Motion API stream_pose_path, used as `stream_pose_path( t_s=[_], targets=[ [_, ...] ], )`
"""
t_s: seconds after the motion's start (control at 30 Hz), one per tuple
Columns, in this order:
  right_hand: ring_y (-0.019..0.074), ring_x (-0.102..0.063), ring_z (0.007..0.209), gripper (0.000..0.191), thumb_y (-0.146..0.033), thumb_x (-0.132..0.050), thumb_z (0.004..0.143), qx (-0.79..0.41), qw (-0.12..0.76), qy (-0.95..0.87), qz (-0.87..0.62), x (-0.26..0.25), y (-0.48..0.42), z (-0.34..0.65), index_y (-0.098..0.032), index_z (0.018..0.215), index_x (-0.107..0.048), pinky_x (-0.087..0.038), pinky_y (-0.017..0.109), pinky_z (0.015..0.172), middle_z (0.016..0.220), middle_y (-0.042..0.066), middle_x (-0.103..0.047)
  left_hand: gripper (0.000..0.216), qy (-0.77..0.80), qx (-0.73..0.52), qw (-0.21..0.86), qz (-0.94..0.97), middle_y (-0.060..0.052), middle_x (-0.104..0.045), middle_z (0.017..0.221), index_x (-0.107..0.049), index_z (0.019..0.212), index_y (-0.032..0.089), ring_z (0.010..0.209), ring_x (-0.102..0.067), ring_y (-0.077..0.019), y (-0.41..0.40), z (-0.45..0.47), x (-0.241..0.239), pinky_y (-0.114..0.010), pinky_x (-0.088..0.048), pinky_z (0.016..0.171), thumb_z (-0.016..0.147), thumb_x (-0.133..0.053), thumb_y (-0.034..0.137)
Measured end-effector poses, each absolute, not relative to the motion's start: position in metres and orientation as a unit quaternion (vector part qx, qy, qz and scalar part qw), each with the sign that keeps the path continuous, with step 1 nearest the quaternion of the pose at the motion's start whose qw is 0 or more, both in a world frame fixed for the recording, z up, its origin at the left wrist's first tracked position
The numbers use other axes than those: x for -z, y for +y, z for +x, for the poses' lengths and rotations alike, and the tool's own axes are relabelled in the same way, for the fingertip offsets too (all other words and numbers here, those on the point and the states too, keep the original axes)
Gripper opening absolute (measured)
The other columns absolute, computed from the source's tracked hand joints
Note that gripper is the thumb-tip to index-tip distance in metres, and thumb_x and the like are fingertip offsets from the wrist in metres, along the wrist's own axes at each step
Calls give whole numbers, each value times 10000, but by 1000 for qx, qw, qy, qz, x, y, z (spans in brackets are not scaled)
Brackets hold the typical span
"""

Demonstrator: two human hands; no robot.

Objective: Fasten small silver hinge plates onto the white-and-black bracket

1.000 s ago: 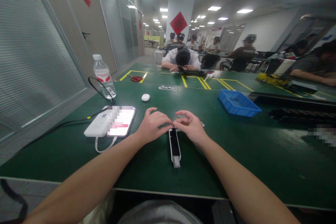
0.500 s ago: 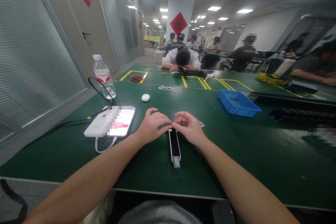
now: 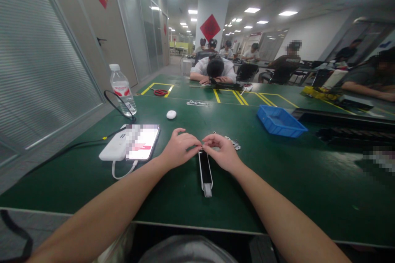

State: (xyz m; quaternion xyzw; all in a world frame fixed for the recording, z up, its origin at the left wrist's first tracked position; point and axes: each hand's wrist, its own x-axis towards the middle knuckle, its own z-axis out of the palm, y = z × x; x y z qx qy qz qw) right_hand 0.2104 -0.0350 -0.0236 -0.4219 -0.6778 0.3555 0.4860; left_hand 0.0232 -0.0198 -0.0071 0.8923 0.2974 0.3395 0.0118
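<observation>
A narrow white device with a black top face point(image 3: 205, 169) lies lengthwise on the green table, a grey tab sticking out of its near end. At its far end my left hand point(image 3: 182, 146) is closed in a pinch, thumb and fingertips together. My right hand point(image 3: 222, 151) meets it from the other side, also pinching, its other fingers curled. Whatever is between the fingertips is too small to make out. Several small metal pieces point(image 3: 236, 144) lie just behind my right hand, which partly hides them.
To the left lie a white power bank point(image 3: 112, 148), a cabled phone point(image 3: 145, 148) and a white earbud case point(image 3: 171, 114). A water bottle point(image 3: 122, 92) stands behind them. A blue tray point(image 3: 280, 121) sits to the right. Red scissors point(image 3: 161, 92) lie farther back; a person point(image 3: 214, 68) rests across the table.
My right hand's fingers have shifted slightly down and closer in, showing more of the metal pieces behind it. My left hand stays nearly still, and the device has not moved.
</observation>
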Motion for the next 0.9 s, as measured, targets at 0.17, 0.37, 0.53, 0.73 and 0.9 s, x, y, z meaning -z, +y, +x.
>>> stream_pose_path(
  t_s=[0.17,0.37,0.53,0.73,0.9],
  targets=[
    [170,-618,780,120,-272,-583,780,-263,460,-729,-434,18,-38,212,-189,836,-648,-485,332,775,815,39,-680,128,300,-336,26,893,17,-709,854,-612,831,198,833,-640,-134,-20,24,7,-383,-263,969,885,-501,234],
    [186,-613,794,100,-234,-575,797,-168,430,-776,-430,10,-42,216,-197,782,-666,-455,340,791,797,49,-688,131,319,-325,30,890,16,-704,858,-608,831,197,839,-631,-137,-18,24,9,-383,-260,975,882,-495,237],
    [184,-604,761,113,-221,-576,800,-153,413,-791,-425,9,-42,216,-214,725,-660,-446,332,767,764,39,-689,140,325,-316,34,891,20,-701,844,-610,820,199,842,-627,-137,-19,24,9,-384,-262,976,883,-492,239],
    [173,-606,741,124,-202,-561,775,-134,401,-789,-445,7,-38,221,-203,692,-652,-441,313,749,740,33,-681,141,327,-307,47,893,5,-701,884,-614,870,205,876,-624,-153,-20,24,6,-397,-263,975,883,-492,273],
    [160,-605,632,123,-228,-581,705,-129,324,-705,-618,3,-33,235,-191,663,-690,-415,266,605,657,24,-682,171,358,-275,52,891,-21,-681,975,-604,980,204,937,-605,-179,-20,22,5,-391,-308,927,846,-530,280]
  ],
)
